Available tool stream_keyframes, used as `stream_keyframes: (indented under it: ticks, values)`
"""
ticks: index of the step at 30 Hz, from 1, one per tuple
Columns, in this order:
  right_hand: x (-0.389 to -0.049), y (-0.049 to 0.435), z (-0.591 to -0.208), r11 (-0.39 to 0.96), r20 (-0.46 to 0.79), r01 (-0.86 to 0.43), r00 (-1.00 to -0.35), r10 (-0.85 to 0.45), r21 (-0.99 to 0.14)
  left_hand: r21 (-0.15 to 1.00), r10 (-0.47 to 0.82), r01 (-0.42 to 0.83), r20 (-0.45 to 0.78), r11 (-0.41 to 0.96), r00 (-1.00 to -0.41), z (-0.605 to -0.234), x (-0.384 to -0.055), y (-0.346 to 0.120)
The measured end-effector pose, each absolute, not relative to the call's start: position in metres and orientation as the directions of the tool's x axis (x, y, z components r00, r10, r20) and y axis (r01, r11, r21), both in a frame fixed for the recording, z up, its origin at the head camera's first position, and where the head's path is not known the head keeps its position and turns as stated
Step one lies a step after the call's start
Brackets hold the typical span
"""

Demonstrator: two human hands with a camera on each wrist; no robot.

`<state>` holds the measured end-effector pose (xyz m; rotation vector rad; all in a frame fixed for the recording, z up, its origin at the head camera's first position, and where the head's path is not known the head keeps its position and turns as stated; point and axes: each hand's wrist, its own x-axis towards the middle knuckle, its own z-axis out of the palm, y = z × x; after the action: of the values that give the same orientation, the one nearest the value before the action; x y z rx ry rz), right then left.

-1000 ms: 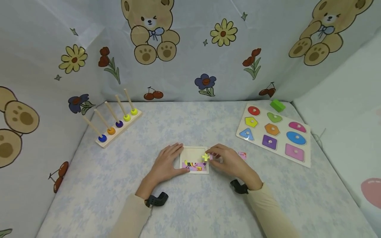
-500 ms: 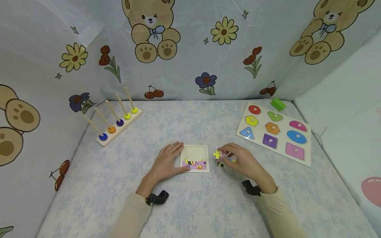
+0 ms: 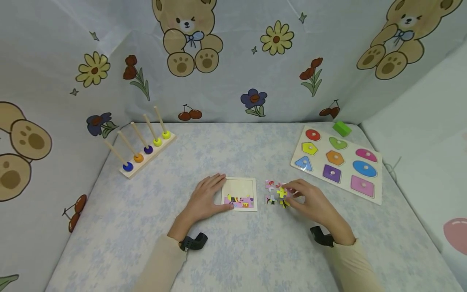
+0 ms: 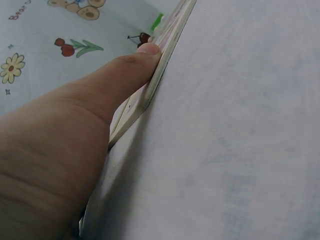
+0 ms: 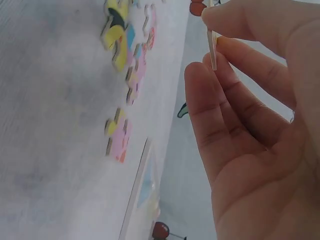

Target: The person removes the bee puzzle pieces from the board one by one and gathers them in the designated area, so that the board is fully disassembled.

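My left hand [image 3: 205,198] lies along the left side of a small square puzzle tray [image 3: 237,186], fingers extended at its upper left corner. In the left wrist view, the thumb [image 4: 135,62] presses on the tray's rim [image 4: 161,75]. A pink strip of fitted pieces [image 3: 238,202] with a bee picture fills the tray's bottom. To its right, my right hand [image 3: 310,200] pinches a yellow puzzle piece [image 3: 281,192] between thumb and fingers; the right wrist view shows that piece edge-on [image 5: 212,47]. Loose puzzle pieces [image 3: 270,199] lie beneath and beside it.
A wooden peg stand [image 3: 147,156] with coloured rings is at the back left. At the right lies a shape board [image 3: 343,182] with knobbed pieces, and a green block [image 3: 341,129] sits behind it. A printed bear curtain [image 3: 226,93] borders the table's back.
My right hand has moved right, from the tray's right rim to above the loose pieces, still pinching the yellow puzzle piece. The left hand stays on the tray.
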<state>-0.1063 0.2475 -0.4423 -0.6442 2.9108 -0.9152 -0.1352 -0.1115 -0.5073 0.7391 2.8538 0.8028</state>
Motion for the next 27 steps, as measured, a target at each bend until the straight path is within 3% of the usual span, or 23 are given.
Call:
stream_keyframes:
  ticks: [27]
  values:
    - [-0.089, 0.288, -0.468, 0.827, 0.044, -0.307, -0.944, -0.326, -0.471, 0.500, 0.478, 0.446, 0.070, 0.742, -0.875, -0.508, -0.136, -0.112]
